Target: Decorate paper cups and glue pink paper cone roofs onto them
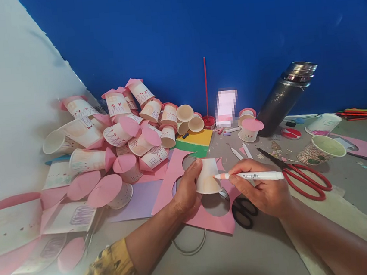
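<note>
My left hand grips a white paper cup, held upside down with its wide rim toward the bottom. A pale orange patch shows on the cup's side. In my right hand is a white acrylic marker, its orange tip at or very near the cup's wall. Beneath both hands lies a pink paper sheet with round holes cut out. Black-handled scissors lie partly beside that sheet, and red-handled scissors rest just right of my right hand.
Many decorated cups with pink paper cones are heaped at the left. A dark metal flask leans at the back right. Patterned cup, loose markers and a purple sheet lie around. A blue wall stands behind.
</note>
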`<action>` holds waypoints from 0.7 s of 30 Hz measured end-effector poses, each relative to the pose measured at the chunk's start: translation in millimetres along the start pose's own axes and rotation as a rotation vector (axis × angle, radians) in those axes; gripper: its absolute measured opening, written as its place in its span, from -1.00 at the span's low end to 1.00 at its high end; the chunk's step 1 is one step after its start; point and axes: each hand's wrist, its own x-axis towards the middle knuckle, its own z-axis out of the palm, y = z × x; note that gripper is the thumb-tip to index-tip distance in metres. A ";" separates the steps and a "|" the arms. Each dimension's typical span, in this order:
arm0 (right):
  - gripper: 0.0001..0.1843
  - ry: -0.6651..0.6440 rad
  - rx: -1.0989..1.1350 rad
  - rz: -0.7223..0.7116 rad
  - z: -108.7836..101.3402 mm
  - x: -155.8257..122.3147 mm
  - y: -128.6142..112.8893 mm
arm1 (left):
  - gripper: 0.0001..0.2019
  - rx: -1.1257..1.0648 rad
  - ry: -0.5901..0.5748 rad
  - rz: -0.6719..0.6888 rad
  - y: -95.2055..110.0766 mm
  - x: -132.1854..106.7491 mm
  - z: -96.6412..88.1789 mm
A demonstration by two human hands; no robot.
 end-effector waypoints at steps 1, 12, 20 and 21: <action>-0.93 -0.008 0.000 -0.007 0.4 -0.1 -0.6 | -0.58 0.006 -0.003 0.013 -0.3 -0.2 0.2; -0.90 -0.051 -0.020 -0.087 3.0 1.6 -4.4 | -0.59 0.155 -0.038 0.108 0.7 -4.7 2.4; -0.87 -0.124 -0.018 -0.110 0.7 1.9 -4.5 | -0.60 0.219 -0.033 0.116 4.5 -6.8 5.8; -0.88 -0.151 -0.006 -0.120 0.6 1.9 -4.4 | -0.60 0.222 -0.031 0.119 4.8 -6.6 5.8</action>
